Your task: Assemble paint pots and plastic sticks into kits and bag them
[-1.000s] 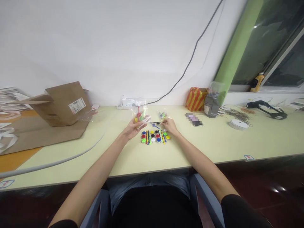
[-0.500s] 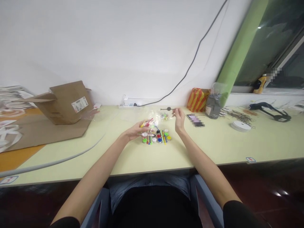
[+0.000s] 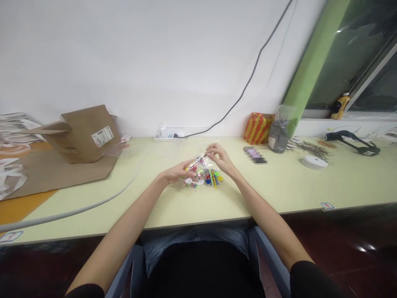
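My left hand (image 3: 177, 171) is closed on a small clear plastic bag (image 3: 196, 167) with coloured pieces inside, held just above the pale green table (image 3: 279, 188). My right hand (image 3: 219, 159) pinches at the bag's upper right end; a thin dark stick seems to be between its fingertips, but it is too small to be sure. Under and beside the bag lie several small coloured round caps and sticks (image 3: 214, 178), partly hidden by the bag and my hands.
An open cardboard box (image 3: 82, 134) lies on brown paper at the left. A grey tube (image 3: 102, 199) curves across the table. At the back are a white power strip (image 3: 169, 134), a striped orange bag (image 3: 257, 128), a grey container (image 3: 275, 138), a phone (image 3: 254, 155) and a white tape roll (image 3: 313, 162).
My right hand, which was raised holding a black stick half a second ago, has come down and left to the bag's end. My left hand has tilted the bag lower over the caps.
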`<state>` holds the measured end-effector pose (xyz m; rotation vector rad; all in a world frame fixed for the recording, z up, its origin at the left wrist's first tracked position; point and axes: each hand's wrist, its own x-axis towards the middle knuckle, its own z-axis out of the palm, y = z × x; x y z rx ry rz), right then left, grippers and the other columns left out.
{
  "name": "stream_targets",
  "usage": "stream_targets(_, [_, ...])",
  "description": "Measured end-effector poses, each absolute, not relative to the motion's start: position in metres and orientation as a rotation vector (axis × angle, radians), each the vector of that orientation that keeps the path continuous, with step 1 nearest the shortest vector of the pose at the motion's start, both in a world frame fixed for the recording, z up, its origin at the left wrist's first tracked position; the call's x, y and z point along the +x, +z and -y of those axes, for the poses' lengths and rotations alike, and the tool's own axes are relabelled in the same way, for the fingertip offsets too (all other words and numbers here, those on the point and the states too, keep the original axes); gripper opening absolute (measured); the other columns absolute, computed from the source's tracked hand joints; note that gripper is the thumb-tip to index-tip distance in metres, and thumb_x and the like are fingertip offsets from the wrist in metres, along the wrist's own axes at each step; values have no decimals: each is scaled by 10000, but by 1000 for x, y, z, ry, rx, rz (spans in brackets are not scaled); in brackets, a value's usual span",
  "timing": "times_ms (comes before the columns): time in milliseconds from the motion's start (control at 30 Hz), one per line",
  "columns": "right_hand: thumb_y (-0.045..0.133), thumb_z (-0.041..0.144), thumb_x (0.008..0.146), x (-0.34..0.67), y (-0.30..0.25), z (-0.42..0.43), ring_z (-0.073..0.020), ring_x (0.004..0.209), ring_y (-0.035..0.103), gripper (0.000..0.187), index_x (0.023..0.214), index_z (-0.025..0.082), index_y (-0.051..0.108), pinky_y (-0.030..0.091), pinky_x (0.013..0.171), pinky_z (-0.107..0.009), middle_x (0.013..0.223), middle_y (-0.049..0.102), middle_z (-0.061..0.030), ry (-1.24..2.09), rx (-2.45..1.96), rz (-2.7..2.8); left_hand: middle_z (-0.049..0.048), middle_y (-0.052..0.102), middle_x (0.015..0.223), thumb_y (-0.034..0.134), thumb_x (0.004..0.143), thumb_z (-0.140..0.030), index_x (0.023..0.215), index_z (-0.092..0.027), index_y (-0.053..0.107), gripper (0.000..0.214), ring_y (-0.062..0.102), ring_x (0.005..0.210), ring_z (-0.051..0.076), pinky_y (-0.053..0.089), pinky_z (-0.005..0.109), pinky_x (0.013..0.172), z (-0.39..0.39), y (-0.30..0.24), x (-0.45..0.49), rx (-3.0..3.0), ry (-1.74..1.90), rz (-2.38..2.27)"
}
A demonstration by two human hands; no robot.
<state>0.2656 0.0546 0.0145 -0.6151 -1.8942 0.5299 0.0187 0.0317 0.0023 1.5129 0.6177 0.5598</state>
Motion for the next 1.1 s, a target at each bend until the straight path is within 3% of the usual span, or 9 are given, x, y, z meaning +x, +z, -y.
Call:
stream_targets(200, [588, 525, 929, 261, 8, -56, -242, 1162, 556, 334, 965, 250, 773, 453, 974, -391, 1248, 619, -79, 677, -584, 2009, 155, 732, 1081, 823, 749, -312, 1399, -179, 521, 729, 736, 759, 223, 535, 231, 556, -29, 5, 19, 1516, 547, -631])
stream_targets(367, [469, 492, 969, 264, -4, -75, -219, 1049, 610, 400, 1130, 210, 702, 504, 840, -334, 1172, 672, -103, 581, -844, 1576, 151, 723, 1150, 842, 726, -269, 1415, -194, 514, 767, 727, 972, 272, 577, 308, 787, -34, 4, 20, 1433, 805, -678])
stream_targets(533, [568, 273, 874, 270, -27, -94, -187, 857, 640, 187, 929, 166, 711, 488, 808, -307, 975, 733, -81, 489, -1254, 1858, 148, 688, 1255, 866, 685, -207, 1419, -225, 496, 822, 650, 1183, 284, 513, 354, 984, -46, 0, 20, 1346, 1080, -646])
stream_targets(633, [630, 276, 830, 264, -39, -95, -195, 827, 638, 130, 798, 180, 712, 469, 796, -306, 864, 738, -58, 482, -1336, 1950, 131, 674, 1286, 891, 624, -168, 1349, -217, 558, 799, 578, 1285, 281, 447, 389, 1089, -52, -4, 21, 1320, 1236, -632])
stream_targets(800, [697, 406, 808, 250, -43, -99, -227, 891, 636, 217, 791, 190, 718, 450, 797, -312, 902, 742, -76, 414, -1478, 2029, 127, 655, 1306, 886, 626, -205, 1318, -231, 536, 776, 616, 1224, 299, 571, 448, 942, -56, -11, 20, 1312, 1250, -696])
stream_targets(933, [767, 335, 736, 239, -40, -111, -260, 953, 632, 151, 747, 191, 724, 442, 818, -330, 943, 747, -94, 390, -1517, 2096, 131, 669, 1260, 868, 676, -290, 1331, -220, 492, 758, 680, 1107, 289, 627, 371, 781, -56, -13, 18, 1376, 1215, -782])
stream_targets(1100, [756, 263, 739, 232, -40, -121, -244, 809, 653, 192, 595, 181, 658, 447, 747, -308, 713, 718, -99, 407, -1508, 2078, 150, 726, 1099, 880, 668, -290, 1375, -186, 433, 843, 735, 945, 294, 586, 265, 588, -51, -8, 13, 1421, 1170, -817])
